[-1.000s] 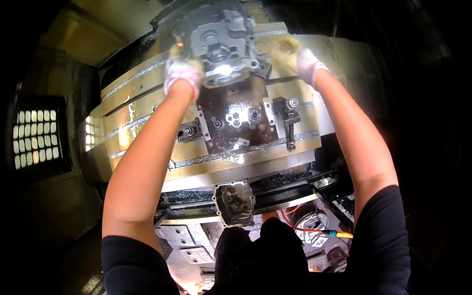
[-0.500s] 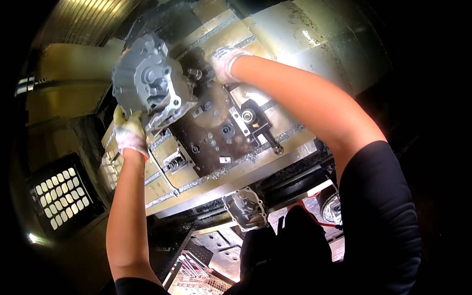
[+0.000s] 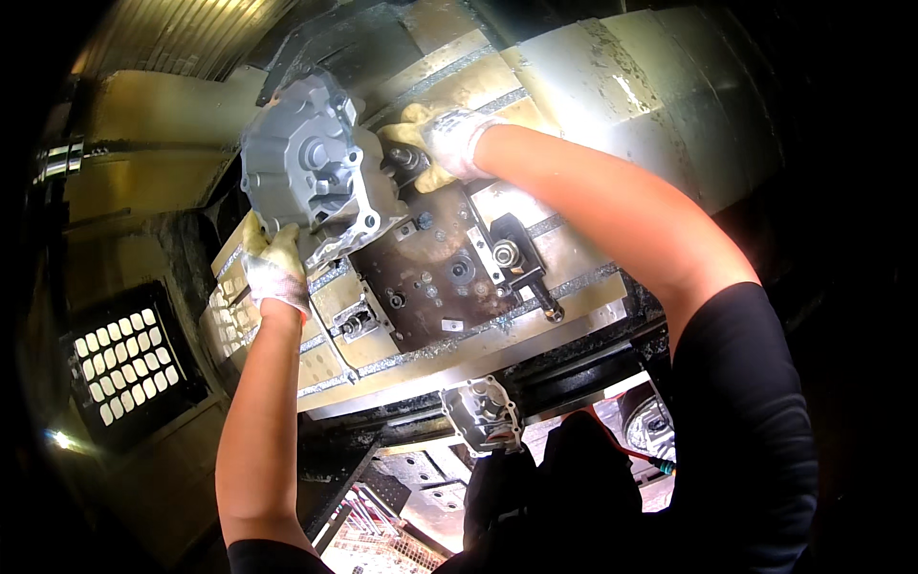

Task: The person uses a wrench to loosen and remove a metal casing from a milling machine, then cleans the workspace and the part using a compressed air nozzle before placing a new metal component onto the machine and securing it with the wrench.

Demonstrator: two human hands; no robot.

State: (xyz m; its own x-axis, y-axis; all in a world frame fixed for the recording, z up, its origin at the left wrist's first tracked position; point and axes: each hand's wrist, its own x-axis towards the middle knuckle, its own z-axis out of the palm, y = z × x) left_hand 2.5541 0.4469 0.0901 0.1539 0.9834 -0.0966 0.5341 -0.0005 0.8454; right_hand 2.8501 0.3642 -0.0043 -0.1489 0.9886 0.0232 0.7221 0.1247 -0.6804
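Nearer the clamp bolt point(image 3: 411, 159) than half a second ago, the right hand point(image 3: 445, 142) has thumb and fingers parted around it, contact impossible to tell; the left hand point(image 3: 274, 263) grips the lower edge of the grey casting point(image 3: 311, 158), tilted above the fixture plate's point(image 3: 426, 273) far left corner; if that hold slackened, the casting could tip against the bolt or pinch fingers; dark marks on the right glove point(image 3: 464, 134) are unreadable; no brand is legible.

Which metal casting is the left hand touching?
The upper casting, its lower edge in the left hand; the lower casting, off the slotted table, is untouched.
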